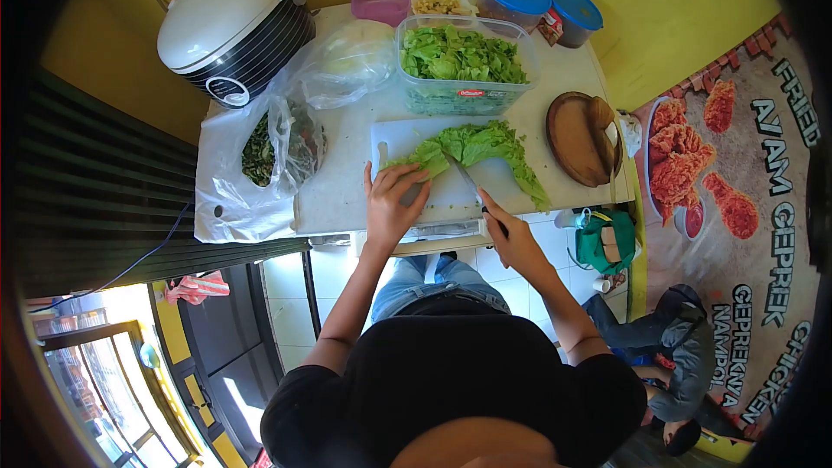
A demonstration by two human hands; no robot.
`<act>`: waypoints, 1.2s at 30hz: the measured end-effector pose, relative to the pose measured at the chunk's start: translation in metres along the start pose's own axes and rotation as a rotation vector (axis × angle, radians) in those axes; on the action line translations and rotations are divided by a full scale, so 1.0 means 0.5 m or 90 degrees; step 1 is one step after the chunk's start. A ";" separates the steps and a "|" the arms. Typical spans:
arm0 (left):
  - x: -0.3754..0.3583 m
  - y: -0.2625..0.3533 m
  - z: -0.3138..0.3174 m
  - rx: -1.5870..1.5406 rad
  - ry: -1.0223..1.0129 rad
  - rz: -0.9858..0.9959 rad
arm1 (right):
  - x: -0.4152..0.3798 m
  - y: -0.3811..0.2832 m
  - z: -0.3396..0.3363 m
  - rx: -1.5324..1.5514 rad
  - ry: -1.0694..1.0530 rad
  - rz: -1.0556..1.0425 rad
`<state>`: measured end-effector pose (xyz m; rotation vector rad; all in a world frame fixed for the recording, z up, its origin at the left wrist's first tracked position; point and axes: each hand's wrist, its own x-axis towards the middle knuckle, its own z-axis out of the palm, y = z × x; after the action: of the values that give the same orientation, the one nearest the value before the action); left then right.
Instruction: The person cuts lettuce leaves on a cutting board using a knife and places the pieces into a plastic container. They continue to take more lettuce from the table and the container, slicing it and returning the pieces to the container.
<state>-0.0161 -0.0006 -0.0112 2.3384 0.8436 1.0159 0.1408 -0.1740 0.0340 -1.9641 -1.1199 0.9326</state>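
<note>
Left hand (392, 201) presses down limp, light, tear-prone lettuce (472, 149) on the cutting board (407, 134) — right hand (511, 238) clenched round the knife (472, 186) handle — best pinned near the stem.

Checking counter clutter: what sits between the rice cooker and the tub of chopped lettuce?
In the head view, a clear plastic bag with something pale inside lies between the rice cooker and the tub of chopped lettuce.

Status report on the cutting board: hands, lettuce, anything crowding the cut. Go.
Left hand pressing lettuce down on the cutting board. Right hand gripping knife, blade at the leaves. Tub of cut lettuce behind the board, clear of the blade.
</note>
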 end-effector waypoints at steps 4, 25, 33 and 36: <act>0.001 0.000 -0.001 0.004 0.005 0.001 | 0.011 -0.035 -0.008 0.124 -0.024 0.063; -0.001 -0.001 -0.001 -0.002 -0.011 -0.007 | 0.156 -0.023 0.049 -0.182 0.075 -0.131; -0.003 -0.002 0.001 -0.002 -0.007 -0.011 | 0.073 0.016 0.050 -0.103 0.101 -0.183; -0.001 -0.002 0.001 -0.001 -0.004 -0.008 | 0.118 -0.023 0.045 -0.093 0.075 -0.116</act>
<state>-0.0162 -0.0005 -0.0123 2.3310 0.8547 1.0022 0.1392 -0.1123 0.0176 -1.9644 -1.3048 0.6475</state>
